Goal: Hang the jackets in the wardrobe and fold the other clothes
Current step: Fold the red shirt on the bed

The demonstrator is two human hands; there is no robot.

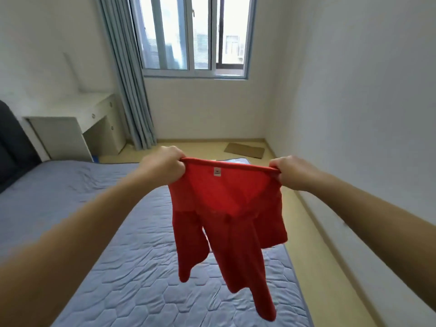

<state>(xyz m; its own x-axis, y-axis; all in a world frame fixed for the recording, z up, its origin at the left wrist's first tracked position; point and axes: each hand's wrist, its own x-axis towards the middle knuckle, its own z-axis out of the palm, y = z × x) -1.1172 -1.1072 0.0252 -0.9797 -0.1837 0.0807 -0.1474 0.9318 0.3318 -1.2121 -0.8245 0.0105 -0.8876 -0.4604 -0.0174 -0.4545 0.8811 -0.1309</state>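
Far left, a grey-blue curtain (128, 90) hangs beside the window (193, 36). Below, the bed (94, 208) with its quilted blue-grey cover runs from near to far. The left arm reaches out straight over the bed. The left hand (168, 167) is a fist, knuckles up, bunching one end of the red garment (226, 208) at its top hem. The hem is pulled level between both hands, with a small white label (217, 172) at its middle. The rest hangs free above the bed's right edge, two long parts dangling. The right hand (289, 172) grips the hem's other end, its arm stretched out beside the right wall.
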